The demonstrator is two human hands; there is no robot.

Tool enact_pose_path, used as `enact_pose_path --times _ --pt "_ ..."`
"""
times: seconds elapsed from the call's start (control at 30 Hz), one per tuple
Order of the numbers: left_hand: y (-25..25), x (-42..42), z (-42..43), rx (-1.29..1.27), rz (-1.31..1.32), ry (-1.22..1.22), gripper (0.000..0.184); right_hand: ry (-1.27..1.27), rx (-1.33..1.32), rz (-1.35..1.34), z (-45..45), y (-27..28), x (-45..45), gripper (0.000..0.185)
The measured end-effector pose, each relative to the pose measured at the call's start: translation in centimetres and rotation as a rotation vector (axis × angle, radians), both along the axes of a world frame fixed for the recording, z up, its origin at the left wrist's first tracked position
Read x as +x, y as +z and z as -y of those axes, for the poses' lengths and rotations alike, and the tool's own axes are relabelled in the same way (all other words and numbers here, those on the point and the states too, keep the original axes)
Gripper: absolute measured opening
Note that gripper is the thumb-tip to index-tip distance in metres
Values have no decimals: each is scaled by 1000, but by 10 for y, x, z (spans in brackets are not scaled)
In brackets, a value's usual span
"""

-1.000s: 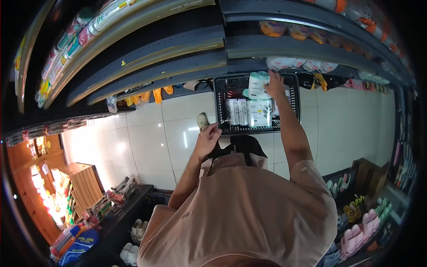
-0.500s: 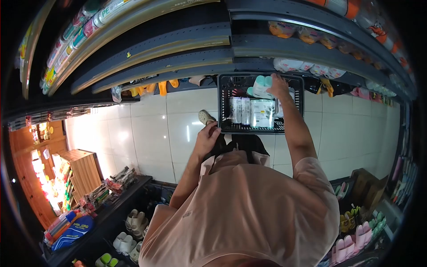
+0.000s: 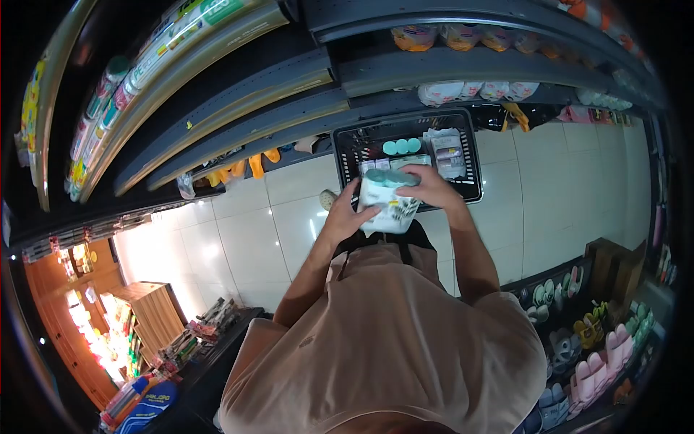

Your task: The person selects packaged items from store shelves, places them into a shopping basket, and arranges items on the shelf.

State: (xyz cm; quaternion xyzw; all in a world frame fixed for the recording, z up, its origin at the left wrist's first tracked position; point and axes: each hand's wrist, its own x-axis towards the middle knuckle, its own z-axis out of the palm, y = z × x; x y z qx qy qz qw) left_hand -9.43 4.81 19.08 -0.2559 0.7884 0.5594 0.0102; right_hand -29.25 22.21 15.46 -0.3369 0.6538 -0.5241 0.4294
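Both of my hands hold a white pack of teal rolls [image 3: 388, 210] in front of my body, over the near edge of the basket. My left hand [image 3: 347, 218] grips its left side, with the thumb across the front. On the upper right, my right hand [image 3: 434, 188] has its fingers on the wrapper. Behind the pack stands a black shopping basket [image 3: 475, 163]. Inside it, several teal roll ends [image 3: 402, 147] show at the back, and clear-wrapped white packs [image 3: 447, 153] fill the right side. The held pack hides the basket's front left part.
Grey shelves [image 3: 426, 69] run along the far side, with orange-bottomed packs [image 3: 413, 37] on one. Yellow gloves [image 3: 254, 165] hang below. Pink slippers [image 3: 589, 380] stand on a rack behind me at the right. A wooden cabinet [image 3: 153, 307] is at the left. The floor [image 3: 289, 192] is pale tile.
My right hand has come from the basket's back right toward my body. My left hand has left the basket's edge, and both hands now hold the pack. The view has shifted a little.
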Motion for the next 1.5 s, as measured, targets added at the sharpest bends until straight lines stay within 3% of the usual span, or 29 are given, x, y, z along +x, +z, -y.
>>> enact_pose_path --times 0.03,0.1,0.17,0.23,0.27,0.33,0.4,0.53,0.67,0.77,0.9,1.0,1.1,1.13,1.27,1.5 --pt "4 -4 -2 195 68 -30 69 8 69 33 3 -3 6 47" --pt "-5 -5 -6 285 -37 12 59 32 206 102 5 -11 16 42" --pt "-27 1 -5 510 -60 141 55 -157 86 326 2 -35 22 45" --pt "-27 6 -9 394 -49 260 51 -409 66 597 -2 -54 23 49" --pt "-27 10 -9 352 -34 306 50 -426 179 313 -5 -72 16 56" --pt "-34 22 -6 314 6 383 45 -662 364 -296 -25 -186 8 64" --pt "-17 29 -6 410 -60 456 43 -704 637 -362 -45 -207 -4 72" --pt "-20 49 1 478 -133 562 42 -599 793 -266 -56 -235 -3 83" --pt "-21 62 6 472 -139 629 42 -641 713 -22 -51 -258 -16 88" --pt "-17 63 5 507 -203 650 41 -611 695 -162 -44 -256 -7 90" --pt "-22 68 4 493 -213 654 39 -591 645 -144 -43 -233 2 90" --pt "-19 66 2 469 -181 665 38 -544 635 -268 -38 -197 9 81" --pt "-19 67 -1 490 -218 659 37 -419 601 -220 -34 -184 10 68" --pt "-18 67 -1 500 -231 654 37 -484 522 -182 -36 -184 14 59" --pt "-21 70 -2 446 -226 684 39 -618 392 -99 -42 -189 18 51" --pt "-16 75 5 470 -235 678 42 -862 143 139 -80 -138 4 45"
